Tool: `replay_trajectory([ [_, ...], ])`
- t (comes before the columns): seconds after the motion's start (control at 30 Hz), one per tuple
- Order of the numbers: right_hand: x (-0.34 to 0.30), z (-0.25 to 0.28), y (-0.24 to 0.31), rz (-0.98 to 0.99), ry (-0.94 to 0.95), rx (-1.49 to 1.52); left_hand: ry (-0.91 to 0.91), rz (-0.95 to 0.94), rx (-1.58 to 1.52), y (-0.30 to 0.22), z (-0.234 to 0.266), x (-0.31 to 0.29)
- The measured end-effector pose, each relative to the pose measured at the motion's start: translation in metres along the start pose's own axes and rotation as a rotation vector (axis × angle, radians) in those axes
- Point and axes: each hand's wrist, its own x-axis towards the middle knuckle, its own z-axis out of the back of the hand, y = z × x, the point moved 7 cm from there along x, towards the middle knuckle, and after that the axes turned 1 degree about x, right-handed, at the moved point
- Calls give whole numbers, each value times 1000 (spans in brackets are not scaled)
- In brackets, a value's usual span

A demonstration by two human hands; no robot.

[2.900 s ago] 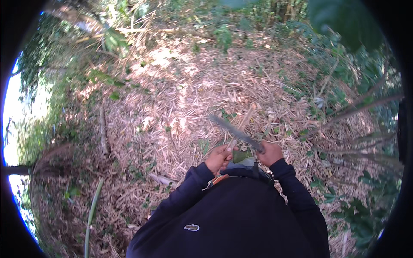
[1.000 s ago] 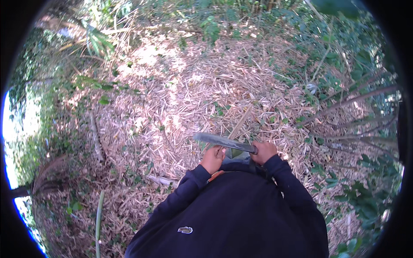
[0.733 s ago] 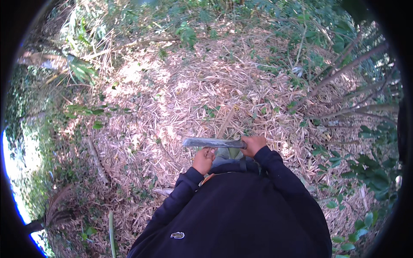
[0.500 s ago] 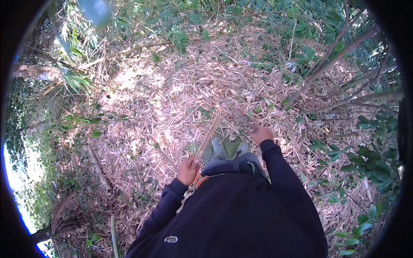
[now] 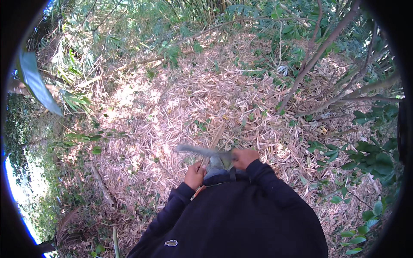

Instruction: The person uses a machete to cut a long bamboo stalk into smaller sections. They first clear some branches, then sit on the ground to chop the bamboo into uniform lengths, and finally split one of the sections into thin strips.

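Note:
My left hand (image 5: pixel 195 175) is closed around the lower end of a narrow, light brown bamboo strip (image 5: pixel 218 135), which points away from me at a slant. In my right hand (image 5: pixel 245 158) is a machete, its grey blade (image 5: pixel 195 149) reaching leftward across the strip. Motion smears the blade, and I cannot tell whether it touches the strip. Dark long sleeves cover both forearms. Below the blade, parts of my boots (image 5: pixel 216 163) show, and something orange (image 5: pixel 198 191) hangs at my waist beside my left hand.
Dry leaf litter (image 5: pixel 172 107) covers the ground. Slanting branches (image 5: pixel 318 56) and leafy shrubs (image 5: pixel 374 159) stand on the right. A fallen stick (image 5: pixel 102 185) lies on the left, and a cut green stem (image 5: pixel 115 241) is at the lower left. A broad leaf (image 5: pixel 38 84) hangs close at upper left.
My right hand has moved left and nearer to my body, bringing the machete blade over the strip. My left hand has shifted slightly right with the strip.

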Motion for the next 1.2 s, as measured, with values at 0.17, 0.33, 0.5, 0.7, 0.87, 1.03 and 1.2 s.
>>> replay_trajectory([
  [0.17, 20, 37, -147, -322, -340, 49, -123, -118, -30, 7, 12, -12],
  [0.33, -2, 16, -86, -166, -174, 186, -165, -106, 106, 9, 8, 19],
  [0.5, -15, 0, -23, 9, -51, -8, -121, -213, 225, -5, -16, 20],
  [0.7, 2, 35, -166, -449, -380, 123, -148, -316, 302, -30, -19, -11],
  [0.87, -14, 23, -93, -108, -338, 136, -30, 48, -192, 3, -13, 18],
  [1.03, -5, -6, -52, -11, -167, 2, -98, -308, 232, -34, -30, 15],
  [1.2, 8, 11, -73, -22, -168, -146, -45, -220, 57, -17, -35, 18],
])
